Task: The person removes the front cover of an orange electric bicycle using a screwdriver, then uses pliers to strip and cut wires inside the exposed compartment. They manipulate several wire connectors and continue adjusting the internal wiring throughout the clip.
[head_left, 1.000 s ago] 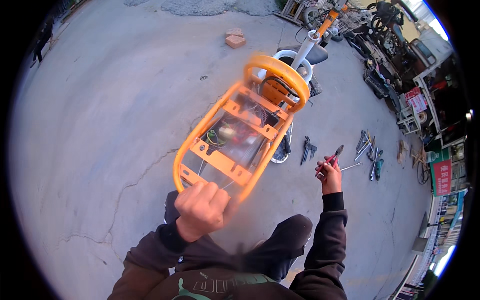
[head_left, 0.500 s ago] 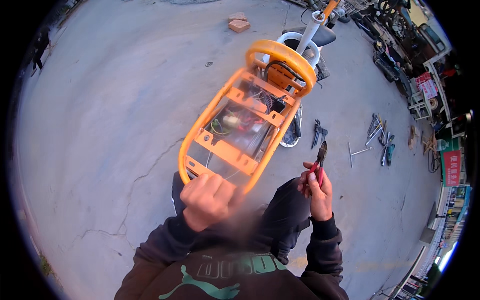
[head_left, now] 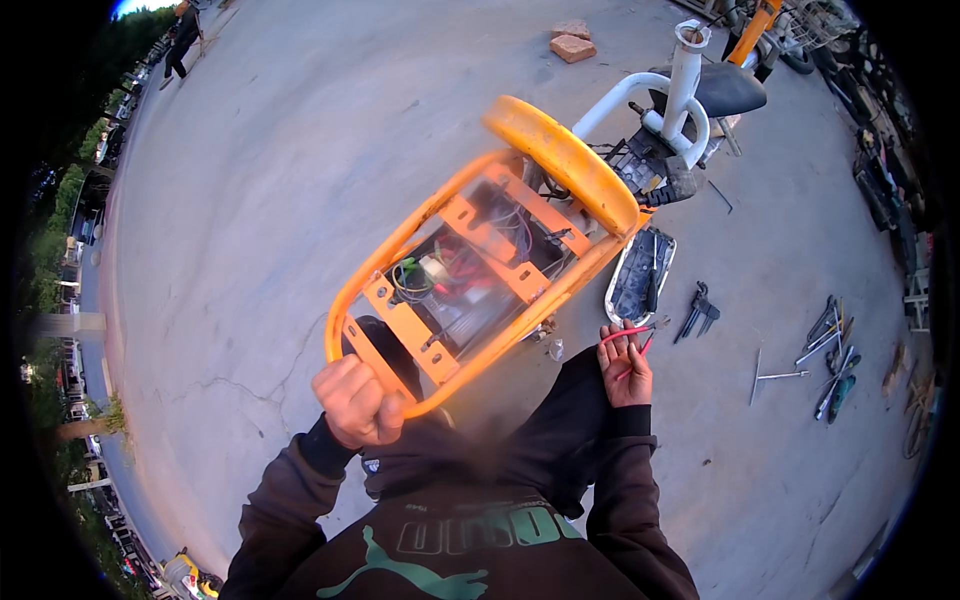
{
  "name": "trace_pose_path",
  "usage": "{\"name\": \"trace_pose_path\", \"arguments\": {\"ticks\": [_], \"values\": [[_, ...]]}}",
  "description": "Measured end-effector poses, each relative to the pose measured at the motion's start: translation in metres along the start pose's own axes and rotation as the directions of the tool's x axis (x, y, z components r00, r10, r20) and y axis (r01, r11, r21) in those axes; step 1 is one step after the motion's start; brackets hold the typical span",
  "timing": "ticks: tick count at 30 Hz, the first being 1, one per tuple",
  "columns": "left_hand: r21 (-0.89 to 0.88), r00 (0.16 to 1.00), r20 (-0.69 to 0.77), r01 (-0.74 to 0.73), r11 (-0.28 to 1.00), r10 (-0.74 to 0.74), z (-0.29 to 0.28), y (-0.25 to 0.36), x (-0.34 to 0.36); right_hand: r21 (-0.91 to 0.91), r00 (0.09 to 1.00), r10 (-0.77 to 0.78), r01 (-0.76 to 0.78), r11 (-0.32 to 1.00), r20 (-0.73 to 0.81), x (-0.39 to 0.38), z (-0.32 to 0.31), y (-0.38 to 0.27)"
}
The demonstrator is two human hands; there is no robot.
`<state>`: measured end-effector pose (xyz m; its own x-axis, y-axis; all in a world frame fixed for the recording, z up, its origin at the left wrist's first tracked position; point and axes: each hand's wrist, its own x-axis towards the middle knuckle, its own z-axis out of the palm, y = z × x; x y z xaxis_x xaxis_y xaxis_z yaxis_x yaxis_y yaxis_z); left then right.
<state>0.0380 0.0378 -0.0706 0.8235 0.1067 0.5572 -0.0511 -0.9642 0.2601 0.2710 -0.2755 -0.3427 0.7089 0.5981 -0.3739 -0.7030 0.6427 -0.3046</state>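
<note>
An orange vehicle frame (head_left: 560,160) lies in front of me on the concrete, with wires and a grey box (head_left: 460,290) showing inside it. My left hand (head_left: 358,400) is clenched around the frame's near rail at its lower corner. My right hand (head_left: 627,362) holds red-handled pliers (head_left: 630,338) just right of the frame, close to a small fitting near its edge. My dark trouser legs lie between both hands.
A flat dark panel (head_left: 640,275) lies on the ground right of the frame. Dark pliers (head_left: 697,310) and several hand tools (head_left: 825,355) are scattered further right. A white tube frame with a black seat (head_left: 700,85) stands behind. Bricks (head_left: 572,42) lie far back.
My right hand with the pliers has moved left and down, from out beside the scattered tools to the frame's right edge. My left hand has kept its grip on the rail.
</note>
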Motion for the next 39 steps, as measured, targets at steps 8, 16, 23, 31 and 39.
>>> {"name": "trace_pose_path", "arguments": {"ticks": [8,16,23,31,39], "values": [[-0.019,1.0,-0.004,0.006,1.0,-0.006,0.002,0.0,-0.003,-0.071,0.998,-0.052,0.05,0.996,-0.022,0.02,-0.014,-0.011],[-0.051,0.996,-0.075,-0.061,0.997,0.058,0.005,-0.006,-0.003,0.015,0.989,-0.134,0.135,0.991,-0.062,0.029,-0.004,-0.004],[-0.104,0.982,-0.149,-0.136,0.985,0.12,0.012,-0.01,0.001,-0.182,0.944,-0.331,0.323,0.929,-0.012,-0.006,-0.013,0.006],[-0.119,0.977,-0.182,-0.131,0.984,0.108,0.011,-0.01,0.0,-0.89,0.736,-0.664,0.381,0.251,0.128,-0.1,0.183,0.046],[-0.539,0.997,0.053,0.079,0.839,-0.06,-0.022,-0.022,0.011,-0.623,0.646,-0.681,0.7,0.348,0.346,-0.084,0.314,0.099]]}}
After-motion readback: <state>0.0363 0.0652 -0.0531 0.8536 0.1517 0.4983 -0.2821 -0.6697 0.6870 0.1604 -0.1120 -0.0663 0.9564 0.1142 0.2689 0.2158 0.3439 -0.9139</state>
